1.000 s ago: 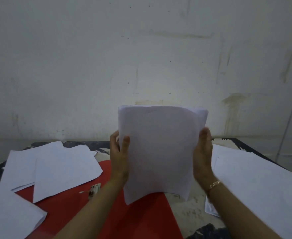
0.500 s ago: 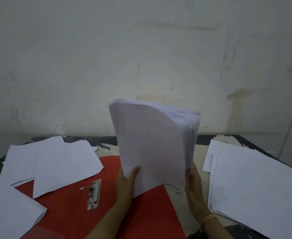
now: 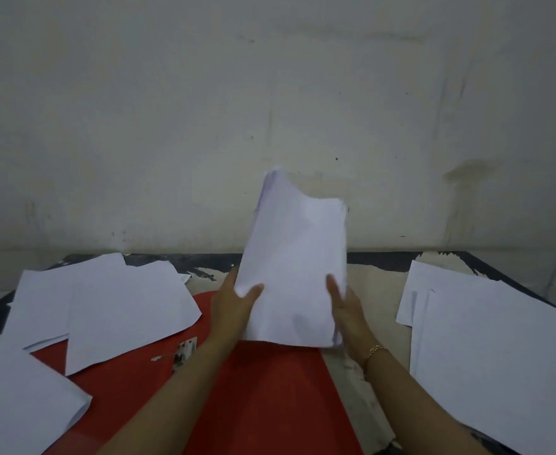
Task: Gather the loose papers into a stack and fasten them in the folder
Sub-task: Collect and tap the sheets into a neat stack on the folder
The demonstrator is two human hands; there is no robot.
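Stack is upright over the red folder, long axis vertical, with left hand and right hand each gripping a lower side.

Grips the paper stack low on its sides now, left hand and right hand down from the mid-height hold of a second ago. Shows the front sheet flat to the camera again, fanned right edge of half a second ago gone. Droops at the top right corner, top left corner peaking. Hides the near end of the metal fastener behind the left forearm.
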